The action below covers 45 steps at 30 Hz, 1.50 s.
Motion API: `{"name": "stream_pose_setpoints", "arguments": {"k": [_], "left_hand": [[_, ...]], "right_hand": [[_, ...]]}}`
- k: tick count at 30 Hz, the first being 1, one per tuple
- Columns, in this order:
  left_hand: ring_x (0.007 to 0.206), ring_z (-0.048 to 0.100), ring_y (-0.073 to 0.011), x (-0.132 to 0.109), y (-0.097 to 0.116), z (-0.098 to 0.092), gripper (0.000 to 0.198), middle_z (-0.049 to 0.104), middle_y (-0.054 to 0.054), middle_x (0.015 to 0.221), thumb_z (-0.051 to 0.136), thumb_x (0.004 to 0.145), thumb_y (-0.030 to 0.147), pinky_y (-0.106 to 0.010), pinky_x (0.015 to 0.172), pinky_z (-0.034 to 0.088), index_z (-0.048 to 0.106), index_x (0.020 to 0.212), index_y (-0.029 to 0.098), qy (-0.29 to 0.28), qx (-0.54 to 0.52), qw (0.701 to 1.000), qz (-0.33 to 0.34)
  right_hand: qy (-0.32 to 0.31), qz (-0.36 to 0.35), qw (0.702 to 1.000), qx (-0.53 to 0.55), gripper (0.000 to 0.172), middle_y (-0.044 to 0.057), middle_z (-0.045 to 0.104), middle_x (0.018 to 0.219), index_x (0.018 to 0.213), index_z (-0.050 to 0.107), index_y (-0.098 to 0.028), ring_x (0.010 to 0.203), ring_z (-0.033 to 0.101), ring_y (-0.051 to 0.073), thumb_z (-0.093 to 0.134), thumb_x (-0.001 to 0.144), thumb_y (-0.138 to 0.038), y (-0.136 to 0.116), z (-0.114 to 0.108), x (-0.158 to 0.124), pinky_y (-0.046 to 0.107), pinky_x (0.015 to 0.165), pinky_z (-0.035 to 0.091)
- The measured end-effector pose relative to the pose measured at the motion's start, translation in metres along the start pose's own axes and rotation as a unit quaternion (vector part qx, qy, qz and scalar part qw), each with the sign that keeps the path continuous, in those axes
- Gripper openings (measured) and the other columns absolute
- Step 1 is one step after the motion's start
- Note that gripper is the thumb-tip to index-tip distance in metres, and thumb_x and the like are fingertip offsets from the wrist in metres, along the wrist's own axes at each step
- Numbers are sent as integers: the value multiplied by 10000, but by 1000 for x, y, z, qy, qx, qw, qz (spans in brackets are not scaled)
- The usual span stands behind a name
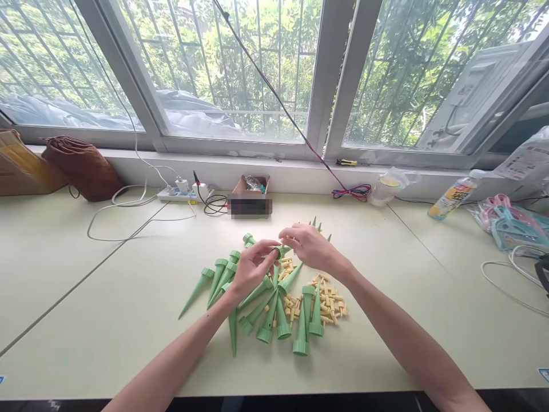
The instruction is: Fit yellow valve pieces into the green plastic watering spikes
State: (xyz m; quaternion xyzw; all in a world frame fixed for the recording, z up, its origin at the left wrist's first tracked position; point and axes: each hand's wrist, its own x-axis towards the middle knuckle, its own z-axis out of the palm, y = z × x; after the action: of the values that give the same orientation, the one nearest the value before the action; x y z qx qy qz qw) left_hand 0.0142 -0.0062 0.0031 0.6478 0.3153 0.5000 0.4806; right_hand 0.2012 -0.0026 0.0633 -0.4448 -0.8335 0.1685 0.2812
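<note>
- Left hand [253,268] grips a green spike [285,250], partly hidden.
- Right hand [309,245] pinches a yellow peg [282,243], barely discernible.
- Room separates the pile [281,326] from the desk's [257,377] near edge.

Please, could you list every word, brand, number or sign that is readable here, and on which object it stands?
No text can be read with certainty.
Bottle: label lettering too blurred.
Plastic package at the right edge: print too small.
White unit outside the window: label too small.
Stickers at the desk's side edges: cut off, unreadable.
Small box: front pixelated.
Green cones: no lettering visible.
</note>
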Motion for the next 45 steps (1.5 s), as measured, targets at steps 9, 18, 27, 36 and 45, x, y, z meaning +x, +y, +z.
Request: {"name": "stream_pose_setpoints", "arguments": {"k": [9, 18, 27, 36, 45], "left_hand": [[578, 673, -151, 0, 0, 1, 208, 675, -28, 752, 665, 852, 327, -222, 427, 540, 661, 1002, 182, 4, 24, 1000, 3], [630, 653, -143, -1, 2, 2, 254, 667, -31, 842, 661, 836, 290, -236, 473, 551, 620, 1069, 201, -10, 42, 999, -10], [701, 636, -143, 0, -3, 2, 210, 663, -26, 841, 593, 826, 206, -214, 511, 529, 620, 1034, 202, 9, 77, 997, -1], [799, 643, -149, -1, -7, 4, 213, 673, -30, 942, 562, 808, 165, -238, 624, 550, 634, 1005, 207, 16, 135, 991, 13], [784, 623, -139, -1, -7, 5, 210, 677, -24, 914, 554, 796, 119, -233, 631, 536, 648, 965, 202, 22, 173, 984, 45]], "right_hand": [[13, 2, 1000, 1, 166, 73, 638, 937, 1036, 669, -161, 773, 566, 143, 522, 961, -173, 1, 3, 0, 271, 728, 410], [21, -9, 1000, 17, 164, 66, 627, 927, 979, 678, -158, 759, 565, 132, 516, 964, -175, -5, -1, -2, 260, 706, 415], [11, -16, 1000, 7, 135, 60, 626, 915, 950, 681, -159, 716, 547, 121, 547, 950, -174, -8, 1, -2, 258, 686, 411], [23, -17, 1000, -11, 103, 52, 640, 886, 927, 658, -160, 712, 550, 127, 556, 938, -156, -4, 4, -4, 259, 679, 406], [32, -6, 999, -28, 63, 34, 635, 805, 908, 639, -159, 676, 537, 126, 579, 908, -138, -2, 7, -3, 249, 639, 378]]}}
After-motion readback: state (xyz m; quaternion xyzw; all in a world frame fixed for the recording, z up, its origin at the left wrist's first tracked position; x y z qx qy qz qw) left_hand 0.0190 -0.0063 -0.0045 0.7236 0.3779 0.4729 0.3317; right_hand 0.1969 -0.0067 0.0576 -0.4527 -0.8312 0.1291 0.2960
